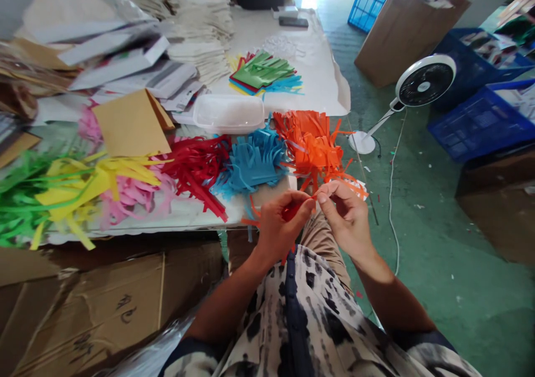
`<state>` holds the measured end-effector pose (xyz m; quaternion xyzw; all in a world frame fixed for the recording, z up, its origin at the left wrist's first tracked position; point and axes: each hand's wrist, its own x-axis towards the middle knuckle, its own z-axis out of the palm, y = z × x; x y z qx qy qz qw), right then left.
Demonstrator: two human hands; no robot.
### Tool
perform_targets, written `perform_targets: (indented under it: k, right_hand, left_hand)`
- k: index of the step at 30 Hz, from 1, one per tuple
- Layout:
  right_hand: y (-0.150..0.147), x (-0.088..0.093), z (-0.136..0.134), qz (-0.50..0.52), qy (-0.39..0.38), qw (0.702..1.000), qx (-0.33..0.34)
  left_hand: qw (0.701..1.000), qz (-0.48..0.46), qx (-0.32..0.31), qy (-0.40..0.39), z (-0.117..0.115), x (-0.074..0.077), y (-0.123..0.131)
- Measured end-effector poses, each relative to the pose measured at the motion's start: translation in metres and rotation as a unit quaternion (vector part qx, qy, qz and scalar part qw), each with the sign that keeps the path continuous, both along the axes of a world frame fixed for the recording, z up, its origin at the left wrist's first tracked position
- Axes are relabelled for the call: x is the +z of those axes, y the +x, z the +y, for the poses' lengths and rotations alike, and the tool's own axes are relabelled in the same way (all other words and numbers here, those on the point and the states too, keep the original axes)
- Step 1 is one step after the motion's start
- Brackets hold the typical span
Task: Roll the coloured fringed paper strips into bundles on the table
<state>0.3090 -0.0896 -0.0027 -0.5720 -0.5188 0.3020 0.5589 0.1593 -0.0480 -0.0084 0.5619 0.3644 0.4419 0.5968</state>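
Observation:
My left hand (pixel 279 228) and my right hand (pixel 343 220) are raised close together in front of my chest. Their fingertips pinch a thin strip of orange paper (pixel 318 192), and a red paper tassel (pixel 291 212) hangs from the fingers of my left hand. Just beyond them, on the white table (pixel 184 215), lie bundles of cut paper fringe: orange (pixel 310 146), blue (pixel 252 162), red (pixel 195 172), pink (pixel 130 194), yellow (pixel 94 180) and green (pixel 22 201). The fringe bundles nearest my hands are orange and blue.
A clear plastic box (pixel 229 113) and a stack of green-topped coloured paper (pixel 262 73) stand behind the fringes. Papers and a brown envelope (pixel 131 124) lie at the left. A floor fan (pixel 423 83), its white cable (pixel 392 199), and blue crates (pixel 481 122) occupy the green floor at right. Cardboard (pixel 104 310) lies below the table.

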Motion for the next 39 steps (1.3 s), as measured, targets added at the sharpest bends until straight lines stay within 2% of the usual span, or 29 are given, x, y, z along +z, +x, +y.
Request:
perform_targets:
  k: [7,11,15,18,24,27,34,39]
  right_hand:
    - [0.0004,0.0033,-0.0011,-0.013,0.017,1.000,0.004]
    - [0.0013,0.0051,-0.0003,-0.034,0.031,0.999,0.015]
    - [0.0005,0.0041,-0.0007,-0.032,0.030,0.999,-0.005]
    - [0.0000,0.0027,-0.0016,-0.020,0.023,0.999,-0.010]
    - [-0.0021,0.0006,-0.0028,0.011,0.006,1.000,0.007]
    - [-0.0033,0.0001,-0.0034,0.015,0.008,1.000,-0.005]
    - [-0.0012,0.0023,-0.0046,-0.030,0.026,0.999,-0.016]
    - [-0.0033,-0.0015,-0.0055,-0.023,0.041,0.999,-0.014]
  left_hand:
    - [0.998,-0.003,0.057,0.019,-0.0023,0.0006,0.0044]
    - [0.999,-0.025,0.038,-0.007,-0.0026,0.0004,0.0036]
    - [0.999,-0.034,-0.009,-0.038,-0.0016,-0.0025,-0.0004]
    - [0.999,-0.018,-0.018,-0.041,-0.0014,-0.0040,-0.0032]
    - [1.000,-0.016,0.015,0.006,-0.0033,-0.0041,-0.0002]
    - [0.999,0.004,0.032,0.025,-0.0045,-0.0047,0.0021]
    - [0.999,0.005,0.029,0.020,-0.0043,-0.0058,-0.0001]
    - [0.995,0.009,0.086,0.046,-0.0082,-0.0042,0.0041]
